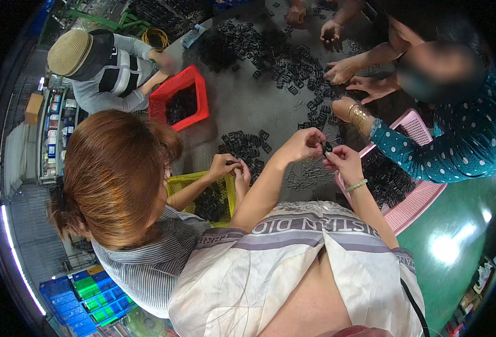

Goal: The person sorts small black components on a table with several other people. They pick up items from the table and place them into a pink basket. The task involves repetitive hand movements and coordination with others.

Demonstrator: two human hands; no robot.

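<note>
My left hand is closed in a pinch above the near edge of the table. Close beside it, my right hand, with a pale green bracelet at the wrist, is also closed. Both sets of fingertips meet at a small black plastic part, largely covered by them. A thin metal piece seems to stick out near the fingers, too small to make out. Beneath my hands lie loose thin metal pins. Just beyond, a heap of black plastic parts spreads over the grey table.
A pink basket of black parts stands at my right. Left of me, a co-worker handles a small part over a yellow basket. Farther left is a red crate beside another person. Other people's hands work across the table.
</note>
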